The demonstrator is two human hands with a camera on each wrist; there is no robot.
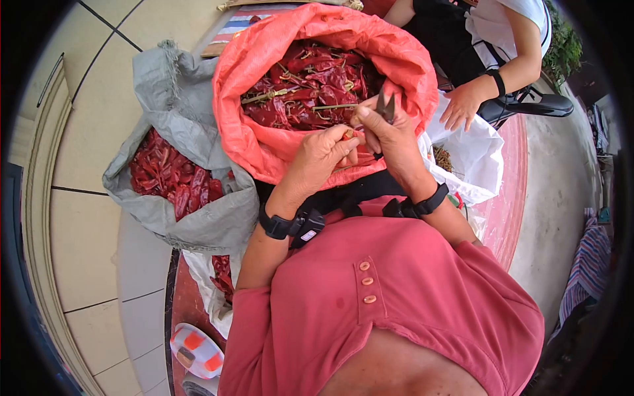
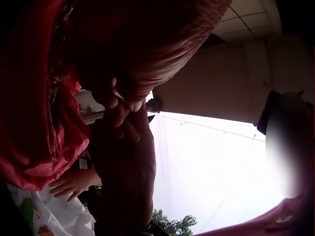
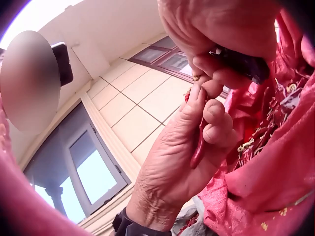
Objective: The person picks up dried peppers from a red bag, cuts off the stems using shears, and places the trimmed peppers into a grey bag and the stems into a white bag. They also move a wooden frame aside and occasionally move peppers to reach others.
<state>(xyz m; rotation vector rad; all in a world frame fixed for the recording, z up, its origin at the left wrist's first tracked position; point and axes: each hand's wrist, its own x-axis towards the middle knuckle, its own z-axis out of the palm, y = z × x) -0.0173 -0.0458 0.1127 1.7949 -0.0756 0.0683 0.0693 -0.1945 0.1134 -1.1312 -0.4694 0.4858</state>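
My left hand (image 1: 314, 158) pinches a red chili pepper (image 3: 198, 147) between thumb and fingers, just above the near rim of the red sack (image 1: 247, 148). In the right wrist view the pepper's tail hangs along the palm. My right hand (image 1: 399, 145) grips dark-handled snips (image 1: 385, 107), their short blades pointing up past the fingers. Both hands' fingertips meet at the pepper's stem end. A thin pale stem (image 1: 333, 106) reaches toward the right fingertips in the head view. Dried red chilies (image 1: 307, 86) fill the sack behind the hands. The left wrist view is dark, with the pepper hidden.
To the left stands a grey sack (image 1: 148, 221) of red chilies (image 1: 172, 175). A white bag (image 1: 485, 158) with brown stems (image 1: 442, 158) sits to the right. Another person's hand (image 1: 465, 102) hangs over it. An orange-and-white container (image 1: 198, 350) lies at lower left.
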